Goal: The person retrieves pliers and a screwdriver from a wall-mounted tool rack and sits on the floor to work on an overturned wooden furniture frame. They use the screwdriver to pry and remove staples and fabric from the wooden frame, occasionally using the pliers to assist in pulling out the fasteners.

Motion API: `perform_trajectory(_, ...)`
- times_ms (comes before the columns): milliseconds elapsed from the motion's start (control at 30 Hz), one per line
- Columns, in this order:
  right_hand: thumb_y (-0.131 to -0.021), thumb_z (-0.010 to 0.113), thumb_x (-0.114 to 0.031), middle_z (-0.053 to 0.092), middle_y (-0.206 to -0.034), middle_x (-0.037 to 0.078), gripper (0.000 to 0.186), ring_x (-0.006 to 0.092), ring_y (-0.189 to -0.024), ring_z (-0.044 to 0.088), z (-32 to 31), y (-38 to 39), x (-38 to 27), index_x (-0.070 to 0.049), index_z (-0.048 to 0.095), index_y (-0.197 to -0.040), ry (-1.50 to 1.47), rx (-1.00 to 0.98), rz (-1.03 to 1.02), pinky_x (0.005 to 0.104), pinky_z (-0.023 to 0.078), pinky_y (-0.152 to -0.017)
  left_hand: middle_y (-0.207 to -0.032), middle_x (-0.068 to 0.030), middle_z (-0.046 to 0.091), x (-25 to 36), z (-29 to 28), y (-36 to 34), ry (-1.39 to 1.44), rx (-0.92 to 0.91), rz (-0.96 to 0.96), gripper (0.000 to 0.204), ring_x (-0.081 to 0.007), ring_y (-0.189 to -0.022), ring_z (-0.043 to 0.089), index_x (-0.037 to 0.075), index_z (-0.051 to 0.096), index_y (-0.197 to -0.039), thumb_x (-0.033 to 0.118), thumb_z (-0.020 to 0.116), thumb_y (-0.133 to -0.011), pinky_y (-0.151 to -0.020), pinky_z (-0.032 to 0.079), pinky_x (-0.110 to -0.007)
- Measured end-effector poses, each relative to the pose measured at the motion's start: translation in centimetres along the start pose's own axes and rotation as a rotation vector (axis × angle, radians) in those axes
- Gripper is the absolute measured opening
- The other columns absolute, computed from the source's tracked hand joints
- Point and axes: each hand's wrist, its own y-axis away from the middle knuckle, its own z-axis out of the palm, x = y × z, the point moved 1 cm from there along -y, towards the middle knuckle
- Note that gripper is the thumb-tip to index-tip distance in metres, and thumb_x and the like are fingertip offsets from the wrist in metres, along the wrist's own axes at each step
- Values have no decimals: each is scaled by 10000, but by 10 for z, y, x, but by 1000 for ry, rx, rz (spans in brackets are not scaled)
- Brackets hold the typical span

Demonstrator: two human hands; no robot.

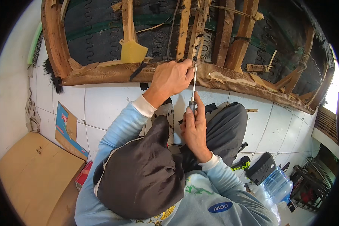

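My right hand (195,130) is wrapped round the dark handle of a screwdriver (192,104). Its long metal shaft points away from me, and the tip meets the end of a worn upright wooden slat (196,41) at the fabric-covered rail. My left hand (173,77) presses against that rail just left of the shaft, its fingers curled closed near the tip. What they pinch, if anything, is hidden. The rail, wrapped in torn brown patterned fabric (229,80), is the near edge of an upturned wooden seat frame (52,37) with zigzag springs and dark lining.
Yellow foam (134,52) sits on the frame. At left, a blue and brown cardboard piece (66,126) lies on white tiles near a large cardboard sheet (34,169). To the right are a black case (261,167) and a clear blue water jug (278,185). Wood splinters lie about.
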Motion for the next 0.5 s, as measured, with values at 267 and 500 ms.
perform_trajectory(267,-1160,462,-267,521,-845,8,511,88,-477,439,28,-15,12,-138,321,-1634,-460,-24,104,268,363,-390,-750,-227,686,-11,1,-1,54,3,78,278,-499,-756,662,64,635,-966,321,580,-1058,-662,480,-597)
perform_trajectory(500,-1169,420,-470,479,-749,18,396,118,-461,413,33,-45,53,-96,507,-1266,-277,33,94,307,356,-390,-762,-220,696,-7,7,3,-6,87,40,297,-484,-744,684,72,649,-912,335,594,-1039,-663,508,-578)
